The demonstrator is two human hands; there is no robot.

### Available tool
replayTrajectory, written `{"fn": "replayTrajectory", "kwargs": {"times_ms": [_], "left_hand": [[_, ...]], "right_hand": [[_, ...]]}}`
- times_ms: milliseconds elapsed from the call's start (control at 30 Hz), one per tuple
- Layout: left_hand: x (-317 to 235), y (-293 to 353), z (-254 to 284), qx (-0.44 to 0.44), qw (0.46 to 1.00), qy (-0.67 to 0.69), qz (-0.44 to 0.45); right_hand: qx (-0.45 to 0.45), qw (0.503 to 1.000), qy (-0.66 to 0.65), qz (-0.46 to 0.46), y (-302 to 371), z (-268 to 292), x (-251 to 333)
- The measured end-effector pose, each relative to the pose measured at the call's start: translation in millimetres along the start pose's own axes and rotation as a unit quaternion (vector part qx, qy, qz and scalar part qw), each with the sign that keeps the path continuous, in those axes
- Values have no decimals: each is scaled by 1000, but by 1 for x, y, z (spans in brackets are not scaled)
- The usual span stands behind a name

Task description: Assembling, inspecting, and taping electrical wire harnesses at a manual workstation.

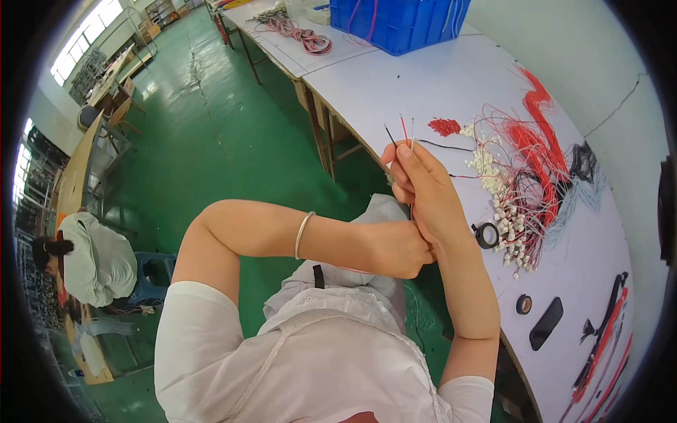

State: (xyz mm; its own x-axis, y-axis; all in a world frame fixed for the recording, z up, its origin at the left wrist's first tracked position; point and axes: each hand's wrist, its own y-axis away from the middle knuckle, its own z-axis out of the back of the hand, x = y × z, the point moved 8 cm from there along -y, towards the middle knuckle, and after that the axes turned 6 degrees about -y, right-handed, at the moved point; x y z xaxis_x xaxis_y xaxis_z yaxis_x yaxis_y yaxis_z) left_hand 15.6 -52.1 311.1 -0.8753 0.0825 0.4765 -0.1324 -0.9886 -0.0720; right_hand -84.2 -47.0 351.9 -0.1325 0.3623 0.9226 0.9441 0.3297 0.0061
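Note:
My right hand (427, 176) is raised over the table's near edge, with thumb and fingers pinched around several thin wires (404, 128). Their black, red and pale ends stick up above the fingertips, spread slightly apart. Just below, my left hand (403, 250) is closed in a fist against the right wrist. A dark stretch of wire runs down from the right palm to this fist, and a thin reddish wire shows under the left wrist. The fist's inside is hidden. Beyond the right hand lie white connectors (518, 236) with wires attached and small red pieces (444, 127).
On the white table (451, 77) are red wire bundles (539, 134), a black tape roll (486, 235), a smaller roll (524, 304), a black phone (546, 324) and dark-and-red cables (603, 338). A blue crate (398, 28) stands farther off. At left, a person (99, 257) sits at another bench.

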Motion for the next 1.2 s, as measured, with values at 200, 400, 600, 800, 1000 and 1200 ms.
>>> {"fn": "replayTrajectory", "kwargs": {"times_ms": [200,400,600,800,1000,1200], "left_hand": [[59,69,48,-400,884,113,214],[144,81,-38,-331,536,591,504],[151,47,-78,-307,534,638,463],[155,35,-104,-270,471,710,449],[156,27,-129,-274,400,752,448],[154,25,-152,-279,389,734,482]], "right_hand": [[-61,996,55,25,14,35,-2],[-121,985,100,71,17,64,-19],[-178,976,102,71,14,96,-38],[-195,978,39,54,9,119,-46],[-189,980,56,31,4,136,-57],[-236,971,33,9,2,148,-66]]}}
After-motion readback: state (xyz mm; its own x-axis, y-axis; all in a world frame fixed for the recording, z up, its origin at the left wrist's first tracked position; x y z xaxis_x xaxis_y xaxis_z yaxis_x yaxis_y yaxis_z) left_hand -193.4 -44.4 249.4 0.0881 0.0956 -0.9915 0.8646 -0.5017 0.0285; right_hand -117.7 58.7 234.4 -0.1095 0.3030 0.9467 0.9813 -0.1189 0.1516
